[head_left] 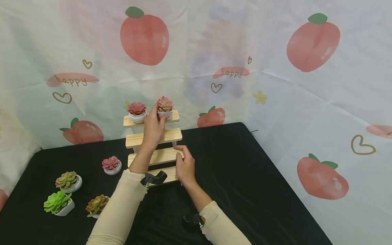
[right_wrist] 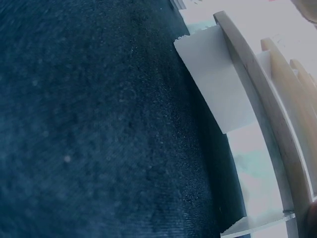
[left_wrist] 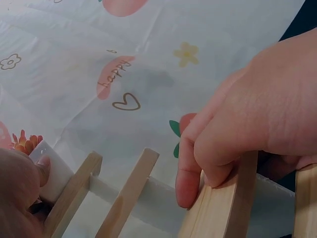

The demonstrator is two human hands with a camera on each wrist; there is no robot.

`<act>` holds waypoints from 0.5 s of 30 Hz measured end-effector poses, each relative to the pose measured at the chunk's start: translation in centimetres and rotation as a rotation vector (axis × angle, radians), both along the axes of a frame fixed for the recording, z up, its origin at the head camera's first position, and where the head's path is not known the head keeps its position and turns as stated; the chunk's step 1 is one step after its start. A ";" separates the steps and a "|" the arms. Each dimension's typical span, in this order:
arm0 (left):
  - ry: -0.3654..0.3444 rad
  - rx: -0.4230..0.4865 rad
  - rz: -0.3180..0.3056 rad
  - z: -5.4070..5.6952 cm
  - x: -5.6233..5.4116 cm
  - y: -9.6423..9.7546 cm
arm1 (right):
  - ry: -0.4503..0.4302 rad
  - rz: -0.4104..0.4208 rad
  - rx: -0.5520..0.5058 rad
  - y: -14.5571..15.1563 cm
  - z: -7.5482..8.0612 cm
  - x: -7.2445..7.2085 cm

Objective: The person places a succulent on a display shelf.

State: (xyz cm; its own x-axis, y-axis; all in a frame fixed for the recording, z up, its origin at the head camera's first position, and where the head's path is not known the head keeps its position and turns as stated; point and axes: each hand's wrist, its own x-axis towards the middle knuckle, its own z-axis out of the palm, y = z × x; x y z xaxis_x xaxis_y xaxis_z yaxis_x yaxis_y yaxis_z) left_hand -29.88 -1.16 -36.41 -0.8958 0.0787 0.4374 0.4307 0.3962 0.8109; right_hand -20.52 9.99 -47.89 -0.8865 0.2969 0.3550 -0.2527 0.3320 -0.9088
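On the top tier of a stepped wooden display stand (head_left: 162,156), my left hand (head_left: 154,127) pinches the white square pot (head_left: 165,115) of a pink-green artificial succulent (head_left: 165,103). The left wrist view shows the thumb against this pot (left_wrist: 53,173). Beside it on the same tier is a dark pink succulent in a round white pot (head_left: 137,114). Lower down, my right hand (head_left: 185,166) grips the stand's right end; its bent fingers (left_wrist: 188,183) lie over a plank. Only a sliver of fingertip shows in the right wrist view.
Left of the stand, several potted succulents stand on the black-covered table (head_left: 232,190): a pink one (head_left: 111,164), a yellowish-green one (head_left: 67,180), a bright green one (head_left: 58,202) and a brownish one (head_left: 97,205), partly behind my left sleeve. A fruit-printed curtain (head_left: 190,41) hangs behind.
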 end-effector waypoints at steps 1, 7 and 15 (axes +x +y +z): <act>0.000 -0.003 0.000 0.0 0.0 0.0 | 0.002 0.001 0.001 0.0 0.0 0.0; -0.005 -0.002 -0.003 0.0 -0.1 0.0 | 0.000 0.003 -0.002 0.0 -0.1 -0.1; -0.008 0.013 -0.011 -0.1 -0.1 -0.1 | -0.006 0.009 -0.006 0.0 0.0 -0.1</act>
